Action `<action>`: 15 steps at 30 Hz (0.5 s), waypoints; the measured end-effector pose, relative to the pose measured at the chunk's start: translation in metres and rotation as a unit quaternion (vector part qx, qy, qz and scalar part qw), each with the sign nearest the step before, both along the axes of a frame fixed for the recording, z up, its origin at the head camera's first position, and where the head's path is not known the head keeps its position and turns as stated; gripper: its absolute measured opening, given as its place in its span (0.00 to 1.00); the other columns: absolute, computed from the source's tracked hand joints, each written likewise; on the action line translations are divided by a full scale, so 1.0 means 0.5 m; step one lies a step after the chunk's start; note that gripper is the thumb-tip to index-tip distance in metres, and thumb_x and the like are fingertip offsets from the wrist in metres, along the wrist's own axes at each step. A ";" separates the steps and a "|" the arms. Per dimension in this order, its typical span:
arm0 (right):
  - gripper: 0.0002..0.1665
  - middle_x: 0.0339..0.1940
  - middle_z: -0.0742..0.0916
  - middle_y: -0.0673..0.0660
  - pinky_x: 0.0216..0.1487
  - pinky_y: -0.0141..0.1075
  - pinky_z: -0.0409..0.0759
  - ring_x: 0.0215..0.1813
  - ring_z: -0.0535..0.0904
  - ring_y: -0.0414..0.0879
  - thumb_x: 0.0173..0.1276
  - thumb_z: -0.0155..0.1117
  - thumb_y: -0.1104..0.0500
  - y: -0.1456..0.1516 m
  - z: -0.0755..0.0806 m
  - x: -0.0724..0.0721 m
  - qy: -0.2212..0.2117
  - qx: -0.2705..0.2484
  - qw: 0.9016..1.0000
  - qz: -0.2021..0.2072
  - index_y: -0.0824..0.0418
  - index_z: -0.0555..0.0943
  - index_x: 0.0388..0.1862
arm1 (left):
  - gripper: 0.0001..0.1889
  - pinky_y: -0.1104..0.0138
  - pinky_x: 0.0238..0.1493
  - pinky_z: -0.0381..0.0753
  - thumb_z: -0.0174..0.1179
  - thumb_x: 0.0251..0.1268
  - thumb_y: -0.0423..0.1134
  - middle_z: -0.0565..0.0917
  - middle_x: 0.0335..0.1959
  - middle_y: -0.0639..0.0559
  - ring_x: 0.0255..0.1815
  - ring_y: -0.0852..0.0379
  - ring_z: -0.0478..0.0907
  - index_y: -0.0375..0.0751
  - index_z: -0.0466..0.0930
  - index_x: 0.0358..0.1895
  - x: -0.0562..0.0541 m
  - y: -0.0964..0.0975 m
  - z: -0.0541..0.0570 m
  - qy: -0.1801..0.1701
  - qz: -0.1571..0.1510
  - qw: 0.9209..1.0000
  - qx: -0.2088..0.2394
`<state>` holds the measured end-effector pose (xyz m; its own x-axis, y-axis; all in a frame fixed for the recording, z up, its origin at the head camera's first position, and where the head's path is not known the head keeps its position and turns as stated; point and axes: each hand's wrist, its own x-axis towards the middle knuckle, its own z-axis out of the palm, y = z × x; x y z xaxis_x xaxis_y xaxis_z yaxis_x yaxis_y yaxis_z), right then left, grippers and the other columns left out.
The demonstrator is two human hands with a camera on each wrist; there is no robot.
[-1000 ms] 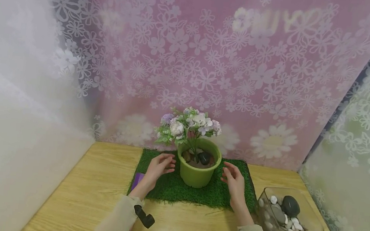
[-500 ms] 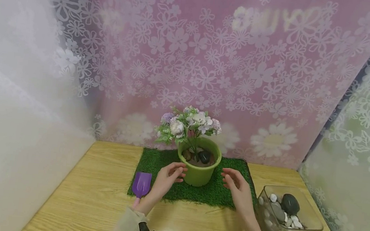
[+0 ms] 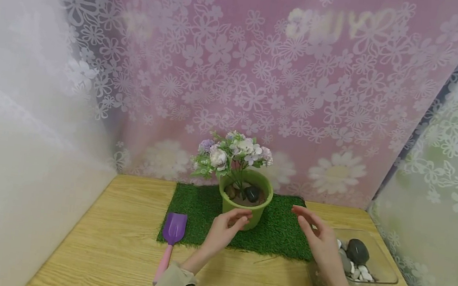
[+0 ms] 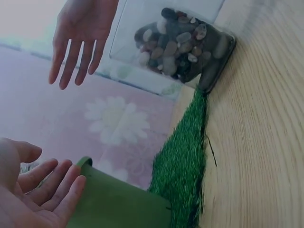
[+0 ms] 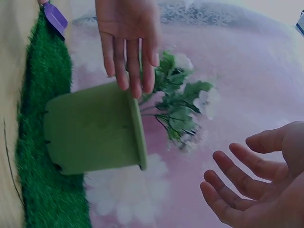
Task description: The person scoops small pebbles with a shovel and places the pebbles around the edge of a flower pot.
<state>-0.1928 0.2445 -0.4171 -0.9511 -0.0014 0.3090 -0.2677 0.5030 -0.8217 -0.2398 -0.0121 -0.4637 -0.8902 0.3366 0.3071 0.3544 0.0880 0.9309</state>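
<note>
My left hand (image 3: 223, 232) hovers in front of the green flowerpot (image 3: 256, 217), its fingers loosely bent with nothing in them. In the right wrist view those fingers overlap the pot's rim; I cannot tell whether they touch it. Artificial flowers (image 3: 219, 158), white and lilac, stand in the pot, with a black stone (image 3: 252, 194) and brown stones at their base. To the right, my right hand (image 3: 323, 241) is raised with bare, relaxed fingers. It partly hides a clear container (image 3: 385, 271) of stones, among them a large black stone (image 3: 357, 251).
Under the pot lies an artificial grass mat (image 3: 282, 235) on the wooden table (image 3: 97, 241). A purple toy shovel (image 3: 175, 227) with a pink handle rests across the mat's left front edge. A pink floral curtain (image 3: 220, 67) hangs behind.
Both hands have moved right and back from the pot's sides: the left to the pot's front, the right toward the clear container. The shovel has come out from behind the left arm.
</note>
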 end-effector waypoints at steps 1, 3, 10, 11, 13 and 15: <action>0.23 0.66 0.82 0.57 0.57 0.25 0.74 0.60 0.72 0.24 0.82 0.51 0.50 0.009 0.005 0.002 0.004 0.004 1.000 -0.005 0.56 0.76 0.70 | 0.17 0.62 0.51 0.83 0.53 0.78 0.33 0.83 0.58 0.37 0.55 0.36 0.82 0.32 0.78 0.64 0.007 0.004 0.011 0.003 -0.003 1.000 -0.003; 0.23 0.66 0.82 0.55 0.54 0.22 0.72 0.59 0.71 0.22 0.83 0.51 0.50 0.030 0.014 0.007 0.014 0.011 1.000 -0.014 0.56 0.76 0.70 | 0.16 0.65 0.52 0.82 0.52 0.78 0.32 0.83 0.58 0.35 0.55 0.38 0.82 0.32 0.78 0.63 0.019 0.011 0.025 0.017 -0.010 1.000 0.003; 0.23 0.60 0.82 0.34 0.52 0.19 0.71 0.58 0.75 0.24 0.83 0.50 0.57 0.115 0.035 0.021 0.052 -0.001 0.998 -0.020 0.59 0.74 0.72 | 0.17 0.67 0.57 0.79 0.54 0.78 0.35 0.83 0.61 0.43 0.59 0.43 0.81 0.39 0.77 0.65 0.012 0.049 -0.003 0.005 -0.015 1.000 -0.004; 0.23 0.59 0.82 0.32 0.51 0.18 0.71 0.58 0.75 0.24 0.82 0.51 0.57 0.128 0.037 0.023 0.055 -0.002 0.998 -0.026 0.59 0.74 0.72 | 0.18 0.67 0.56 0.80 0.54 0.78 0.36 0.82 0.62 0.44 0.60 0.44 0.80 0.41 0.77 0.66 0.010 0.054 -0.011 0.005 -0.017 1.000 -0.003; 0.24 0.59 0.81 0.30 0.50 0.18 0.71 0.57 0.74 0.22 0.82 0.51 0.58 0.153 0.040 0.026 0.056 -0.004 0.998 -0.034 0.58 0.73 0.73 | 0.18 0.68 0.56 0.80 0.54 0.78 0.37 0.82 0.63 0.47 0.61 0.46 0.80 0.44 0.76 0.67 0.006 0.063 -0.022 0.005 -0.023 1.000 0.000; 0.24 0.58 0.80 0.28 0.50 0.17 0.71 0.57 0.74 0.21 0.82 0.51 0.59 0.178 0.043 0.029 0.057 -0.007 0.997 -0.043 0.58 0.73 0.73 | 0.19 0.67 0.56 0.80 0.55 0.78 0.38 0.81 0.64 0.48 0.62 0.47 0.80 0.45 0.76 0.68 0.004 0.070 -0.028 0.009 -0.033 0.999 0.006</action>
<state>-0.1782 0.3336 -0.3958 -0.9060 0.0830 0.4151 -0.3171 0.5167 -0.7953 -0.2379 0.0229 -0.4776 -0.8606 0.3899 0.3275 0.3761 0.0531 0.9251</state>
